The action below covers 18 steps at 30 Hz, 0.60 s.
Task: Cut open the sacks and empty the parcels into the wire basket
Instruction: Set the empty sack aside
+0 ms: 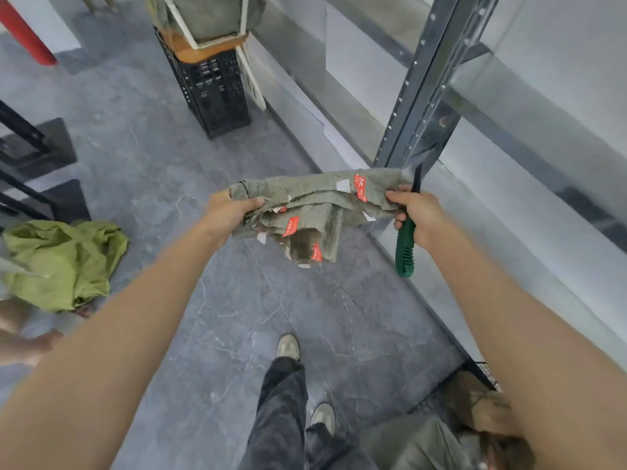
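Left hand [230, 212]: fingers curled, gripping the left end of a grey-green woven sack [305, 205]. Right hand [419, 215]: closed round both the sack's right end and a green-handled knife [405, 249]. The dark blade points up past the knuckles and the handle hangs down below the hand. The sack is in the air between the two hands, stretched across, limp and folded, its middle sagging down. Red labels [291, 226] and white scraps are stuck on it. Both forearms are bare and reach forward.

Below are a grey marbled floor [203, 300], dark trousers [281, 418] and pale shoes [288, 346]. A metal shelving upright [417, 96] stands just behind the right hand.

Bottom right, a strip of wire mesh [488, 371] shows beside the right forearm, with brownish sacks [475, 398] next to it; cannot tell if that is the wire basket. On the floor at left lies a crumpled olive-green sack [64, 262]. Farther ahead stands a black plastic crate [217, 93], and at top left a red post [27, 32].
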Available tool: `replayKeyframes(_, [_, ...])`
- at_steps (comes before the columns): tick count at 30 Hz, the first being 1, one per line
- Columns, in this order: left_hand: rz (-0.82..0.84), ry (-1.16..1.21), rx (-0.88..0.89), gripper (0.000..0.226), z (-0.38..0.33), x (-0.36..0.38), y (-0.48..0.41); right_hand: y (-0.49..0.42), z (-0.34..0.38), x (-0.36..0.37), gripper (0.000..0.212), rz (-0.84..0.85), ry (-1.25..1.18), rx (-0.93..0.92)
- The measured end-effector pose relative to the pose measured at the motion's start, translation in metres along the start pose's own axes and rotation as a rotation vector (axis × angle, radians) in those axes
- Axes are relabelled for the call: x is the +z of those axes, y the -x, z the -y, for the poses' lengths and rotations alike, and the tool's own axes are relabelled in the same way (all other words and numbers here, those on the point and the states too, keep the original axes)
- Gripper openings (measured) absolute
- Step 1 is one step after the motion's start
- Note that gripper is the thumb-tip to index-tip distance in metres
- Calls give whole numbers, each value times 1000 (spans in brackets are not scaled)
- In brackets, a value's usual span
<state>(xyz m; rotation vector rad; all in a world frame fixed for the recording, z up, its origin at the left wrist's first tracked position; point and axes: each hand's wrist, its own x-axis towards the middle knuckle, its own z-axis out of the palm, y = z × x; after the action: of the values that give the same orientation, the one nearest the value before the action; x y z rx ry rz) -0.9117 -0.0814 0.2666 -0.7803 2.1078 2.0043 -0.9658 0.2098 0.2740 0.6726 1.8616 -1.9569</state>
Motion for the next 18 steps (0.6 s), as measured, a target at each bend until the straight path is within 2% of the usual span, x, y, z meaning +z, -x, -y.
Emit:
replayKeyframes(7, [34, -34, -160, 15, 34, -2, -106, -90, -16, 35, 14, -71, 81, 94])
replayKeyframes(13, [-4, -102, -248, 9, 86, -4, -176, -168, -52, 58, 16, -77, 147, 179])
replayKeyframes(15, [-29, -115, -261, 18, 104, -1, -198, -198, -67, 64, 8, -72, 149, 203])
replayKeyframes(18, [-70, -143, -273, 22, 126, 5, -233, -244, -93, 71, 17, -72, 164, 248])
